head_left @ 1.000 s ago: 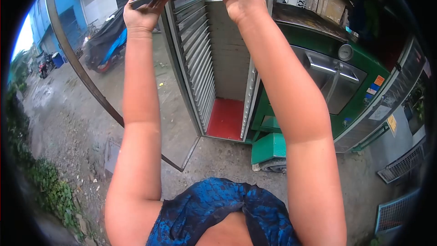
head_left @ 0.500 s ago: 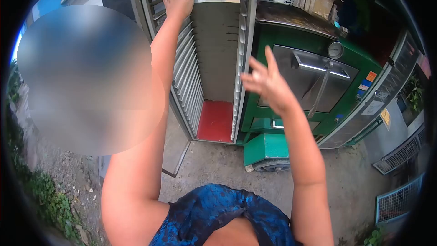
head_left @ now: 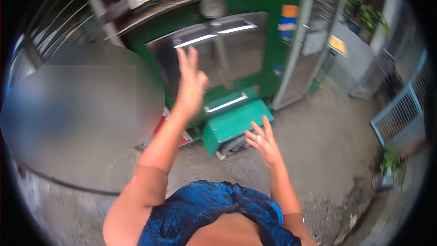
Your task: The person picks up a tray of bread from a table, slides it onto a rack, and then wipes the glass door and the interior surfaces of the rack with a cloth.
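My left hand (head_left: pixel 191 84) is raised in front of the green oven (head_left: pixel 284 48). Its fingers point up, overlapping the steel oven door (head_left: pixel 246 59) just below the shiny door handle (head_left: pixel 195 40); nothing is in it. Lower and to the right, my right hand (head_left: pixel 264 143) hangs in the air with fingers spread, also holding nothing. Behind its fingertips is a teal metal box (head_left: pixel 239 120) over a dark wheel (head_left: pixel 234 144). A round gauge (head_left: pixel 213 7) is mounted above the door. Motion blur softens much of the view.
At left stands a metal rack (head_left: pixel 98 7), partly covered by a large blurred patch. A metal-framed glazed panel (head_left: pixel 302 50) stands right of the oven. Farther right are a blue mesh gate (head_left: pixel 403 105) and a potted plant (head_left: pixel 389 166) on the concrete ground (head_left: pixel 314 155).
The view has swung right, bringing the oven to the centre. My left hand has come down from the rack's upper rails. My right hand sits lower, its fingers still spread.
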The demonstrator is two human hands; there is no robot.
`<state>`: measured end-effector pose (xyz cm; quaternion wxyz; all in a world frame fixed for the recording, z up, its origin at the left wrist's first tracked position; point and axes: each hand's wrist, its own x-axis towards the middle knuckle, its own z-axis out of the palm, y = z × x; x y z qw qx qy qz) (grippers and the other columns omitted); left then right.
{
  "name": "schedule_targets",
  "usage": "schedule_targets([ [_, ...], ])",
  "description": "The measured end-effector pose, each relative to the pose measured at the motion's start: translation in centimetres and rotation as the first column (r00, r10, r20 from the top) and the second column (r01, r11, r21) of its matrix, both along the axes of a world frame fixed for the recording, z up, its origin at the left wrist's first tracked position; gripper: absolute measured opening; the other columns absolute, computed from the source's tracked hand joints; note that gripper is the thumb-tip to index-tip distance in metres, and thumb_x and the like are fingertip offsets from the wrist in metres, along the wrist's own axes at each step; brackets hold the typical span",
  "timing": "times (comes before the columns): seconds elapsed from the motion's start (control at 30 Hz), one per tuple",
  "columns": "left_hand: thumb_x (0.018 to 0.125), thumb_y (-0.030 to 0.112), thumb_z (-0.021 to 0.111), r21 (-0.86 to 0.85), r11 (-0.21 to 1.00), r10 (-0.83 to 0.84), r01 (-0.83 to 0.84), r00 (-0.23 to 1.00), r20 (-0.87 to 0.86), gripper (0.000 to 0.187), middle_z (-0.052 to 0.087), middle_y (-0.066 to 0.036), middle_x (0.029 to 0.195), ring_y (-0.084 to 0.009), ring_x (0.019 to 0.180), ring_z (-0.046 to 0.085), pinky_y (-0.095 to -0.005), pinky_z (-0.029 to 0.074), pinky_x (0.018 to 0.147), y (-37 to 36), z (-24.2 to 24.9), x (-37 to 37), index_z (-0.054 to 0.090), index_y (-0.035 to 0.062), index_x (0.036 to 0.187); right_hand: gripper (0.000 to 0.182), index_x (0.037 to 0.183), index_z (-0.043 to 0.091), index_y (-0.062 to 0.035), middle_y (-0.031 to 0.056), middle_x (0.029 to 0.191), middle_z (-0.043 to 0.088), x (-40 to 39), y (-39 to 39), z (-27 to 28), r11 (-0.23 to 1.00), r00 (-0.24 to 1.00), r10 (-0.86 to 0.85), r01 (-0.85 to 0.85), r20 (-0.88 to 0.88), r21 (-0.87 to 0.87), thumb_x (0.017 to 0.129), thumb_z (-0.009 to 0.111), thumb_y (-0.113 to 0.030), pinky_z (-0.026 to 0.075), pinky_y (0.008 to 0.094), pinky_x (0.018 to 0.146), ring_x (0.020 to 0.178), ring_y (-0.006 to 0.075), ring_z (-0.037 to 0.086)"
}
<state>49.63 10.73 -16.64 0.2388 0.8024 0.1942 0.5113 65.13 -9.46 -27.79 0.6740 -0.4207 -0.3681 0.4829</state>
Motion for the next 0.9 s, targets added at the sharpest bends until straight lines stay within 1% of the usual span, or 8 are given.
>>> schedule_targets([
  [0.13, 0.079, 0.067, 0.034, -0.228, 0.808, -0.587, 0.543, 0.715, -0.38, 0.088, -0.01, -0.026, 0.142, -0.0417, 0.131, -0.01, -0.0524, 0.005, 0.104, -14.4, -11.2, 14.2, 0.009, 0.0093, 0.14, 0.08, 0.141, 0.0, -0.014, 0.0177, 0.143, 0.014, 6.4, -3.5, -1.1, 0.958, 0.908, -0.175, 0.246, -0.381, 0.146, 0.085, 0.039, -0.056, 0.021, 0.0466, 0.104, 0.13, 0.034, 0.021],
  [0.4, 0.083, 0.051, 0.043, -0.071, 0.767, -0.487, 0.638, 0.507, -0.711, 0.066, 0.029, -0.013, 0.14, -0.0303, 0.133, 0.016, -0.0517, 0.01, 0.105, -19.9, -20.2, 36.6, 0.031, 0.0109, 0.135, 0.058, 0.131, 0.033, -0.0108, 0.0167, 0.135, 0.032, 26.4, -16.4, -2.4, 0.91, 0.599, -0.346, 0.402, -0.722, -0.103, 0.088, 0.037, -0.05, 0.032, 0.0493, 0.097, 0.124, 0.0333, 0.031],
  [0.47, 0.077, 0.057, 0.05, -0.158, 0.929, -0.082, 0.334, -0.232, -0.969, 0.064, 0.033, -0.014, 0.137, -0.0297, 0.13, 0.025, -0.0517, 0.015, 0.104, -18.6, -21.4, 40.8, 0.053, 0.0086, 0.12, 0.057, 0.131, 0.033, -0.0082, 0.0165, 0.136, 0.031, 30.0, -18.4, -0.6, 0.913, 0.758, -0.277, 0.399, -0.59, 0.083, 0.088, 0.039, -0.046, 0.028, 0.0474, 0.101, 0.125, 0.0325, 0.032],
  [0.53, 0.079, 0.062, 0.045, -0.628, 0.749, -0.625, 0.211, -0.092, -0.776, 0.067, 0.039, -0.015, 0.133, -0.0368, 0.124, 0.031, -0.0472, 0.028, 0.098, -16.7, -24.3, 44.3, 0.053, 0.0092, 0.119, 0.062, 0.133, 0.029, -0.006, 0.017, 0.138, 0.028, 32.7, -18.9, 0.0, 0.857, 0.801, -0.446, 0.511, -0.399, 0.069, 0.088, 0.041, -0.047, 0.025, 0.0455, 0.103, 0.126, 0.0318, 0.031],
  [0.63, 0.079, 0.064, 0.043, -0.938, 0.327, -0.911, 0.114, 0.302, -0.28, 0.073, 0.039, -0.015, 0.134, -0.0355, 0.123, 0.033, -0.0451, 0.032, 0.096, -18.0, -26.3, 50.9, 0.048, 0.007, 0.124, 0.08, 0.135, 0.021, 0.0015, 0.0204, 0.141, 0.021, 37.3, -16.7, -2.5, 0.326, 0.134, -0.91, 0.816, 0.393, 0.477, 0.083, 0.046, -0.053, 0.013, 0.0439, 0.107, 0.131, 0.0333, 0.021],
  [0.7, 0.081, 0.062, 0.041, -0.835, -0.543, -0.639, -0.087, 0.688, 0.344, 0.075, 0.037, -0.016, 0.134, -0.0287, 0.125, 0.032, -0.0442, 0.03, 0.098, -21.3, -22.9, 56.0, 0.041, 0.0036, 0.128, 0.083, 0.132, 0.023, 0.0047, 0.0202, 0.14, 0.021, 42.4, -15.1, -11.8, 0.604, 0.039, -0.638, 0.645, 0.769, 0.469, 0.081, 0.044, -0.058, 0.008, 0.0438, 0.108, 0.13, 0.0349, 0.019],
  [0.83, 0.086, 0.054, 0.04, -0.946, -0.24, -0.794, 0.218, 0.516, 0.321, 0.068, 0.035, -0.014, 0.135, -0.0278, 0.128, 0.027, -0.0425, 0.024, 0.103, -21.6, -12.4, 64.7, 0.034, 0.0039, 0.132, 0.068, 0.13, 0.036, -0.0035, 0.0225, 0.133, 0.035, 54.8, -18.4, -35.0, 0.447, 0.55, 0.67, 0.236, 0.498, -0.863, 0.081, 0.052, -0.048, 0.021, 0.0489, 0.104, 0.125, 0.0346, 0.031],
  [0.9, 0.088, 0.051, 0.04, -0.752, -0.299, -0.898, 0.587, 0.093, 0.43, 0.066, 0.031, -0.016, 0.137, -0.0297, 0.129, 0.025, -0.0419, 0.021, 0.105, -18.3, -9.2, 70.9, 0.032, 0.0045, 0.133, 0.062, 0.128, 0.041, -0.0046, 0.018, 0.131, 0.041, 58.2, -17.4, -28.9, 0.631, 0.678, 0.274, 0.408, 0.682, -0.66, 0.082, 0.054, -0.045, 0.029, 0.0446, 0.101, 0.124, 0.0326, 0.035],
])
